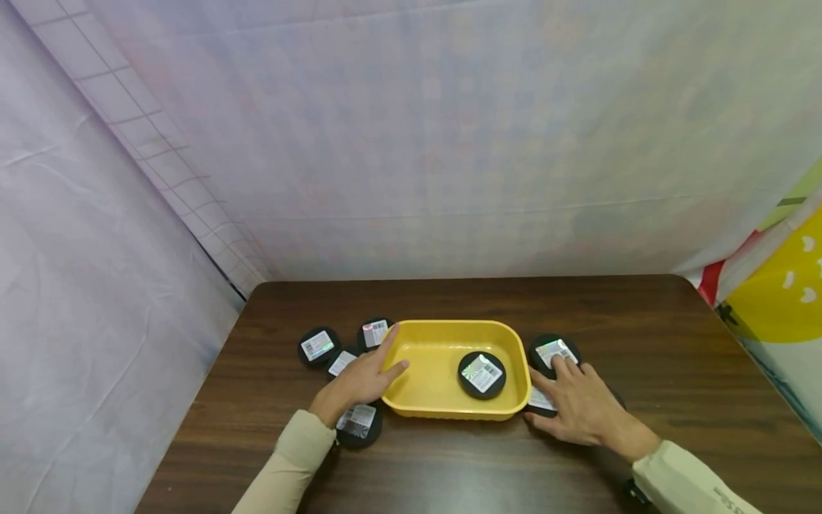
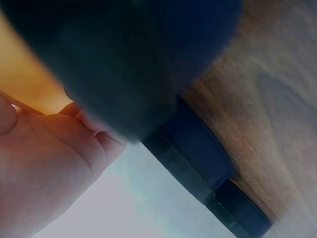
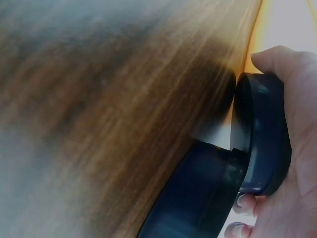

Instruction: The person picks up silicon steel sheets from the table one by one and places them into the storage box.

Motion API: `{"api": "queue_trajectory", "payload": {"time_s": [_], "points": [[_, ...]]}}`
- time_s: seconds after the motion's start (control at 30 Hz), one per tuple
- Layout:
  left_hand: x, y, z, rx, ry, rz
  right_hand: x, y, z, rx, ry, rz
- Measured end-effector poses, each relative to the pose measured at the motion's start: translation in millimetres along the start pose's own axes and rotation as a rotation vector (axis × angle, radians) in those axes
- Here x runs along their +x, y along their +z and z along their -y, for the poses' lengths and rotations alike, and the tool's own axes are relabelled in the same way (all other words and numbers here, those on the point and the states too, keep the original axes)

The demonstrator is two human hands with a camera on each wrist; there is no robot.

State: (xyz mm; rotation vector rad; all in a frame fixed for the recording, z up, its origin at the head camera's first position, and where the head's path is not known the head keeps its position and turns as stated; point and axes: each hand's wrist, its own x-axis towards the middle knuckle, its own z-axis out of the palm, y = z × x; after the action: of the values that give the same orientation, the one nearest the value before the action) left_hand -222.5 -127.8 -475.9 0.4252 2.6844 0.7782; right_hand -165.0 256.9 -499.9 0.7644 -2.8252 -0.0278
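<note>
My left hand (image 1: 361, 376) holds the left end of a yellow plastic tray (image 1: 449, 413), its thumb over the inside and its fingers along the outer side. One flat black disc with a barcode label (image 1: 481, 375) lies in the tray's right half. Beside the right end, my right hand (image 1: 574, 403) grips a black disc (image 1: 543, 402) between thumb and fingers; this disc (image 3: 267, 134) stands tilted in the right wrist view. Another labelled disc (image 1: 554, 353) lies under the fingers. A further disc (image 1: 618, 397) is mostly hidden behind the hand.
Several labelled black discs lie left of the tray, including one at the far left (image 1: 318, 347) and one below the left wrist (image 1: 358, 426). The dark wooden table (image 1: 462, 471) has a pale cloth (image 1: 449, 178) hanging behind it.
</note>
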Motion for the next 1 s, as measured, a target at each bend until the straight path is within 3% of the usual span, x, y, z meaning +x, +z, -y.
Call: {"api": "queue_trajectory", "payload": {"time_s": [1.0], "points": [[-0.1,-0.8,-1.0,-0.006,0.008,0.01,1.0,-5.0,-3.2,-0.017,0.014,0.034]]}}
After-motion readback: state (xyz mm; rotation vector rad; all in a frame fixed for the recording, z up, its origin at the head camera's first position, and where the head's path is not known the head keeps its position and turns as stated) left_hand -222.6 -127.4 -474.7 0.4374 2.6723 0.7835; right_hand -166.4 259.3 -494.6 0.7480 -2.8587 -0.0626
